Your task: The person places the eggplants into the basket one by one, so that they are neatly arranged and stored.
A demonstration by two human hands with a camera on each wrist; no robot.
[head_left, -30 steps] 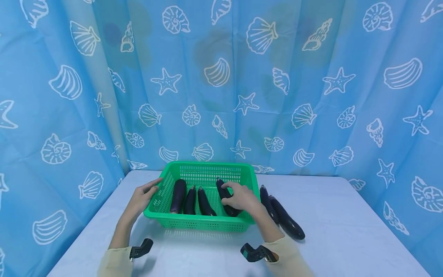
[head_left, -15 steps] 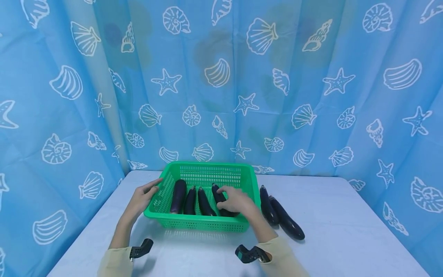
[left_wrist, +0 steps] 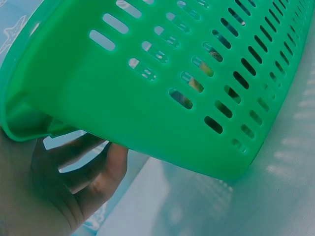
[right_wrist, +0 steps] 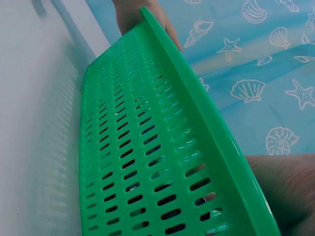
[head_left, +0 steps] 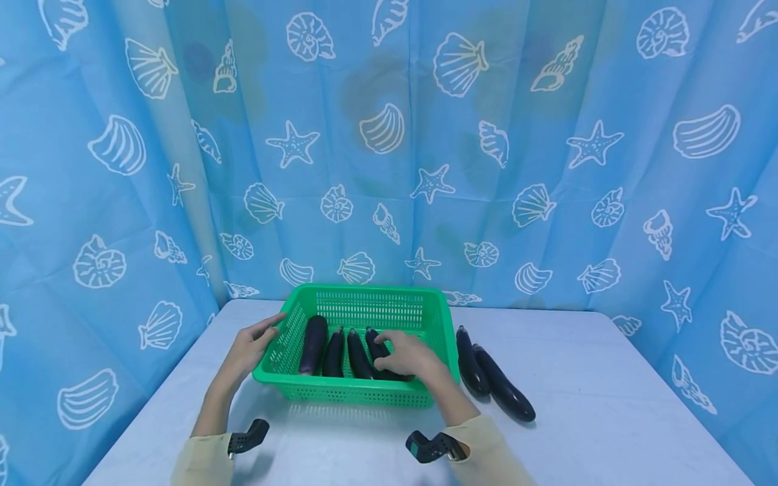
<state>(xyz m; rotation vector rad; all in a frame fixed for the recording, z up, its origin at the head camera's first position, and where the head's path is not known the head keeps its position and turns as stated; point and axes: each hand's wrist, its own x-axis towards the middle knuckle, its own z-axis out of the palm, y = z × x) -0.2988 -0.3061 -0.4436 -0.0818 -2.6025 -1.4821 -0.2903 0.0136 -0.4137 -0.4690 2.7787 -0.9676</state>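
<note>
A green plastic basket [head_left: 358, 391] stands on the table, also seen as a slotted wall [left_wrist: 147, 113] in the left wrist view. Inside it, three dark eggplants lie side by side: one at left [head_left: 313, 344], one in the middle [head_left: 333, 352], one at right [head_left: 360, 356]. My right hand [head_left: 406, 354] reaches into the basket and holds another eggplant [head_left: 375, 341] between thumb and fingers, close beside the right one; the hand covers part of it. My left hand [head_left: 252, 345] touches the basket's left rim, its fingers fairly straight, some against the outer wall.
Two more eggplants lie on the white table right of the basket: one near its wall [head_left: 471, 364], one slanting outward [head_left: 503, 385]. A blue curtain [head_left: 389, 169] with white shell prints hangs behind and at both sides. Black devices [head_left: 249, 437] are strapped to both wrists.
My right hand has moved left inside the basket with its eggplant, which now lies lower and near the others. My left hand and the basket have stayed put.
</note>
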